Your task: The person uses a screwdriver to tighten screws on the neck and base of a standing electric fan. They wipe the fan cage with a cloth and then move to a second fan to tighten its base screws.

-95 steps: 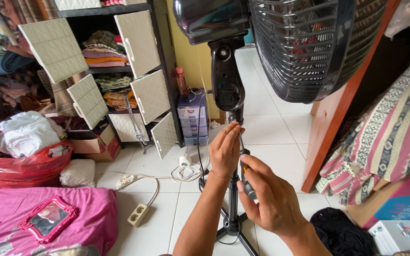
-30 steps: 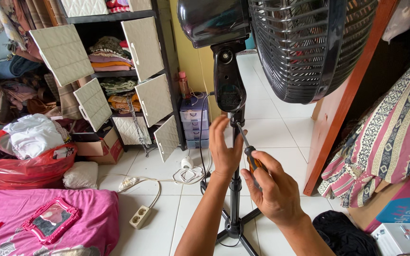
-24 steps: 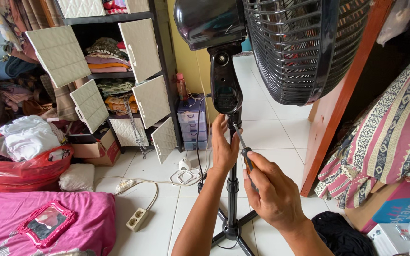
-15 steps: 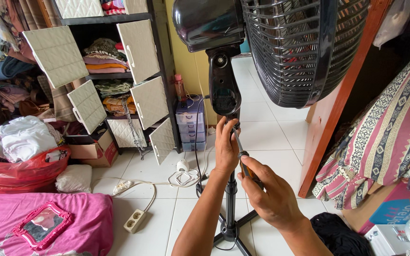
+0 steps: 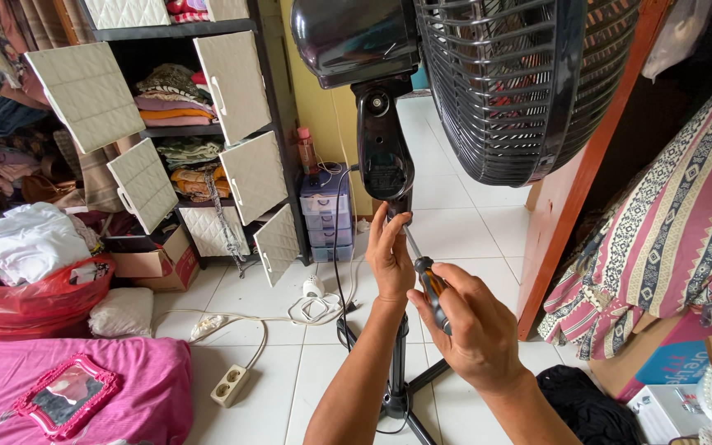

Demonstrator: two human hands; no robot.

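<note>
A black standing fan [image 5: 488, 74] rises in front of me, its grille at the top right and its neck [image 5: 382, 148] just above my hands. My left hand [image 5: 391, 257] wraps around the fan's pole right under the neck. My right hand [image 5: 471, 330] grips a screwdriver [image 5: 423, 272] with an orange and black handle. The metal shaft slants up and left, its tip at the bottom of the neck beside my left fingers. The pole runs down to the black base [image 5: 397, 405] on the white tile floor.
A black cupboard [image 5: 199, 124] with open pale doors and folded clothes stands at the left. A red bag [image 5: 26, 301] of cloth, a pink mattress with a framed mirror [image 5: 66, 394], a power strip [image 5: 231, 385] and cables lie on the floor. Striped bedding [image 5: 661, 222] is at the right.
The view has shifted a little. Both hands have stayed at the fan's neck, the screwdriver tip still at the same spot, with my left hand sliding slightly up the pole.
</note>
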